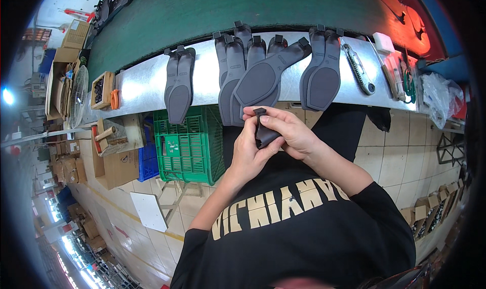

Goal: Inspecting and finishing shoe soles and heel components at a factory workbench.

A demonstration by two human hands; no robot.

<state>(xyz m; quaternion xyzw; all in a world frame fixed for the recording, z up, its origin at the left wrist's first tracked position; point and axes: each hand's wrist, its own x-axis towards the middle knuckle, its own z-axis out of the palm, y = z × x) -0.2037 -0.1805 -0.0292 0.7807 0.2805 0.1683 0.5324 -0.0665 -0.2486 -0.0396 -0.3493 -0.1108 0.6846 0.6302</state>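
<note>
Close to my body, over the bench's front edge, both my hands are closed around a black shoe heel (266,135) with a small square tip pointing away from me. My left hand (245,151) grips its left side and lower end. My right hand (293,132) presses its thumb near the tip, fingers behind. Whether a sole is attached is hidden by my fingers. Just beyond lies a pile of several dark heeled shoe soles (257,82), bottoms up, heels away from me. A pair of soles (178,99) lies to the left, another pair (324,84) to the right.
A metal bench (134,89) fronts a green conveyor belt (167,21). On the right lie a utility knife (358,69), scissors (408,79) and a white block (383,42). A wooden box (103,90) stands left. A green crate (187,142) sits below, beside a cardboard box (117,170).
</note>
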